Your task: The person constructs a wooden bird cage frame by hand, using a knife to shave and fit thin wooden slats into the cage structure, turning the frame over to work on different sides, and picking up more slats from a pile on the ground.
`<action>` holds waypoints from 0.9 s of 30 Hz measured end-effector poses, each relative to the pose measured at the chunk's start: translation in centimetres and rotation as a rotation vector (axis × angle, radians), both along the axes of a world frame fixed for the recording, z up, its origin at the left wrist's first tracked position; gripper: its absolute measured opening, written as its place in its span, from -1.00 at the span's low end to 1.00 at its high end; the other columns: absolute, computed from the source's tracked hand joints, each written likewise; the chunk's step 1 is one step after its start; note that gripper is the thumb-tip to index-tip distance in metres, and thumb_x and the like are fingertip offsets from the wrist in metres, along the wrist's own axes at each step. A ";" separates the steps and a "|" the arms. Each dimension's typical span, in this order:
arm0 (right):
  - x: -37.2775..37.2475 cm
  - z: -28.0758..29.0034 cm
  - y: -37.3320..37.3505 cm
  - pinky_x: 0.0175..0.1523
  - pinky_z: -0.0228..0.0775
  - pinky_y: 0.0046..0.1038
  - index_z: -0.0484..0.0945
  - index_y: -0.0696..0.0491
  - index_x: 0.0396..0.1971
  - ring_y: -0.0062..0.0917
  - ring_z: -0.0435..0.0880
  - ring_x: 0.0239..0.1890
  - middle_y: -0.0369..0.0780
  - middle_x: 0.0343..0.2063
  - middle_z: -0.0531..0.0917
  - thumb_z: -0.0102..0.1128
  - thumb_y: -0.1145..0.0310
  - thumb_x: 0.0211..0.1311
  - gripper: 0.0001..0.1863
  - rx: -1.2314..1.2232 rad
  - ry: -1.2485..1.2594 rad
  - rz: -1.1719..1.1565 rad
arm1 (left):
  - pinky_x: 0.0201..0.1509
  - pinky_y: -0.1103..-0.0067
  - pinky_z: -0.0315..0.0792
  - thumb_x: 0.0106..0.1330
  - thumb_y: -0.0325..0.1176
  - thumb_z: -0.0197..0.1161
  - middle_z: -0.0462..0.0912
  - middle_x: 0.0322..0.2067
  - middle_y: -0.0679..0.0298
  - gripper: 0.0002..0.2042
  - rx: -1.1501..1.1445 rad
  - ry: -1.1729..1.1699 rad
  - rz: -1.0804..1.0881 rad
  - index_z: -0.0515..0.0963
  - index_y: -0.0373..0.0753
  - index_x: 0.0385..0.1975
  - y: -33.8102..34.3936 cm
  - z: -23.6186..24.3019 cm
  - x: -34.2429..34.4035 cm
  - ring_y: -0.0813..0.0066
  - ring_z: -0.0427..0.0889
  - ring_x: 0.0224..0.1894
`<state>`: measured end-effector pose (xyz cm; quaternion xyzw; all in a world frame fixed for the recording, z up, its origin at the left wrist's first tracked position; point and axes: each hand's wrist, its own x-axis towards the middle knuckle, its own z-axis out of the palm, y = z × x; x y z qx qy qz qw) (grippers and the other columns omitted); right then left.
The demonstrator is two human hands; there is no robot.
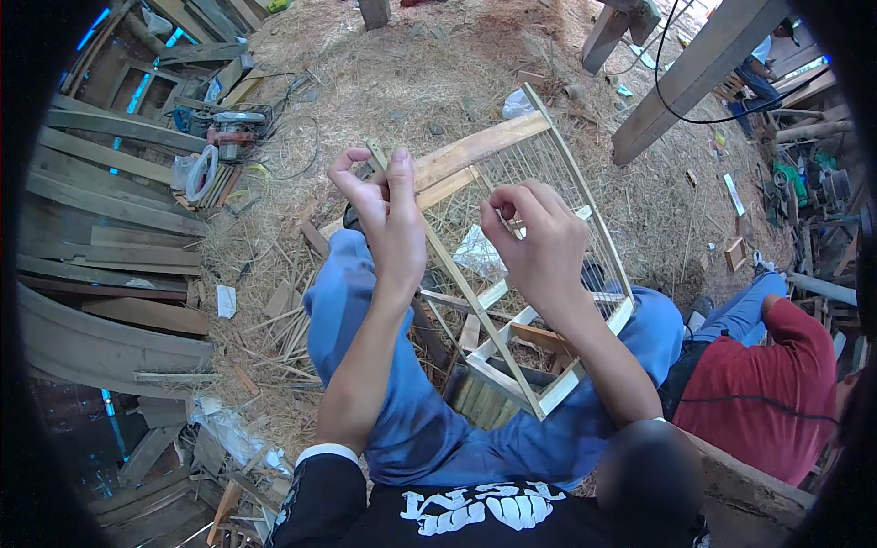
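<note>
A light wooden cage frame (pixel 461 279) with a row of thin bars along its right side rests tilted across my lap, over my blue trousers. My left hand (pixel 395 215) is closed about the far end of its left long strip, with thumb and forefinger on either side of the wood. Above the middle of the frame is my right hand (pixel 541 236), its fingers curled and the fingertips drawn together. Whatever they pinch, if anything, is too small to make out. The right forearm crosses over the near part of the barred side.
Straw and shavings cover the ground (pixel 356 73). A circular saw (pixel 236 131) lies at the far left beside leaning planks (pixel 119 187). A wooden post (pixel 699 82) slants at the far right. Close by on the right sits a person in a red shirt (pixel 763 406); another person (pixel 763 68) is farther off.
</note>
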<state>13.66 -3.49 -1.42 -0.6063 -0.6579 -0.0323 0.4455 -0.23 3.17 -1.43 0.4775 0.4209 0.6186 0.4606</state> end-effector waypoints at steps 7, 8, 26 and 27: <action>0.0 0.2 0.2 -0.41 0.47 -0.38 0.58 0.03 -0.45 -0.44 0.66 -0.43 -0.29 -0.49 0.62 0.38 0.43 0.12 -0.89 -0.057 0.026 -0.013 | -0.45 0.66 0.04 0.52 -0.29 0.14 0.31 -0.47 0.45 -0.70 -0.043 -0.024 -0.009 0.18 -0.06 0.07 -0.2 0.3 0.0 0.78 0.21 -0.48; -0.1 0.2 0.2 -0.41 0.47 -0.38 0.58 0.03 -0.45 -0.44 0.66 -0.43 -0.29 -0.49 0.62 0.38 0.43 0.12 -0.89 -0.055 0.027 -0.011 | -0.45 0.66 0.03 0.52 -0.29 0.13 0.31 -0.47 0.46 -0.71 -0.034 -0.030 -0.003 0.18 -0.06 0.07 -0.1 0.3 0.1 0.78 0.20 -0.48; 0.0 0.1 0.0 -0.41 0.47 -0.37 0.58 0.05 -0.46 -0.43 0.68 -0.48 -0.26 -0.53 0.65 0.39 0.44 0.08 -0.88 -0.128 0.102 -0.001 | -0.51 0.67 0.01 0.54 -0.27 0.11 0.34 -0.53 0.45 -0.69 -0.050 -0.009 -0.005 0.12 -0.10 0.06 0.3 0.0 -0.2 0.78 0.20 -0.53; 0.1 0.0 0.1 -0.41 0.47 -0.37 0.58 0.05 -0.46 -0.43 0.68 -0.48 -0.25 -0.53 0.65 0.38 0.45 0.08 -0.88 -0.122 0.105 0.006 | -0.51 0.67 0.01 0.54 -0.27 0.11 0.34 -0.53 0.45 -0.69 -0.050 -0.010 -0.007 0.12 -0.10 0.06 0.2 0.1 -0.1 0.78 0.20 -0.53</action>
